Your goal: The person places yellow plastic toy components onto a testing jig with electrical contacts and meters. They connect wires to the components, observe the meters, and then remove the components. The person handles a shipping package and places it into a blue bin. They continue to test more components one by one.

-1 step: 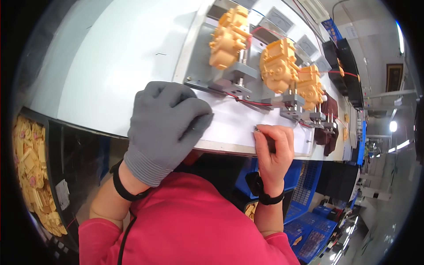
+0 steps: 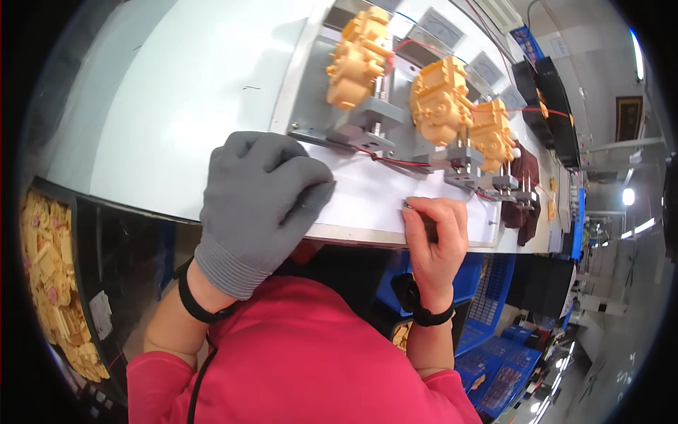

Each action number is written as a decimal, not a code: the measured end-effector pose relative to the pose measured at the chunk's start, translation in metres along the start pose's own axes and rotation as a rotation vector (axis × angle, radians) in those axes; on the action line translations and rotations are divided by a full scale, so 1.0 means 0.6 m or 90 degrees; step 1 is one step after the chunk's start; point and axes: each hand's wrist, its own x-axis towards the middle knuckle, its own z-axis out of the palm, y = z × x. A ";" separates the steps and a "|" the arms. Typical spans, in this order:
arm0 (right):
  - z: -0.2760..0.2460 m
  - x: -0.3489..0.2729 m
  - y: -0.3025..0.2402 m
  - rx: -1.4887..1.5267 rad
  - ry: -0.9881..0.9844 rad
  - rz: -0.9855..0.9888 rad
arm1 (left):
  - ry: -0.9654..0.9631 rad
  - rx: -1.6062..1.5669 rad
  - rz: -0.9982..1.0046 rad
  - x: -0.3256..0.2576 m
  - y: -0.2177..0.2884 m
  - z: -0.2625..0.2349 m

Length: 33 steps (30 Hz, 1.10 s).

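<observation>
My left hand (image 2: 258, 205), in a grey knit glove, rests closed at the near edge of the white worktable. Its fingers curl under, so anything inside them is hidden. My right hand (image 2: 439, 230) is bare and pinches a tiny dark metal piece (image 2: 407, 204) between thumb and fingertip, just above white paper (image 2: 367, 215). Beyond my hands stand three tan moulded plastic housings: a left one (image 2: 357, 60), a middle one (image 2: 441, 102) and a right one (image 2: 492, 138). They sit on grey metal fixtures (image 2: 371, 124) with pins and red and black wires. Neither hand touches them.
A black bin (image 2: 88, 268) of tan plastic parts (image 2: 53, 275) stands below the table at left. Blue crates (image 2: 494, 367) are on the lower right. A dark brown cloth (image 2: 524, 191) lies past the fixtures. A red wire (image 2: 519, 111) runs across the housings.
The whole view has shifted very slightly, with the table things a little farther left. Both hands keep the same pose.
</observation>
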 end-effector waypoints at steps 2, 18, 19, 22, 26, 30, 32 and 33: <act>-0.002 0.004 -0.001 -0.007 0.000 -0.014 | -0.004 0.007 0.003 -0.001 -0.001 0.000; -0.003 0.004 0.006 -0.012 -0.011 -0.039 | -0.024 0.011 0.008 -0.002 -0.003 0.002; -0.004 0.005 0.005 -0.011 -0.013 -0.037 | -0.025 0.012 0.009 -0.002 -0.003 0.001; -0.005 0.006 0.004 -0.011 -0.015 -0.037 | -0.023 0.013 0.010 -0.003 -0.003 0.002; -0.005 0.006 0.003 -0.014 -0.019 -0.031 | -0.031 0.022 0.018 -0.002 -0.003 0.000; -0.002 0.010 0.007 -0.015 -0.021 -0.051 | -0.027 0.025 0.029 -0.004 -0.003 0.001; -0.002 0.012 0.003 -0.014 -0.021 -0.045 | -0.016 0.027 0.026 -0.005 -0.005 0.004; -0.002 0.012 0.003 -0.010 -0.021 -0.044 | -0.013 0.028 0.027 -0.005 -0.006 0.005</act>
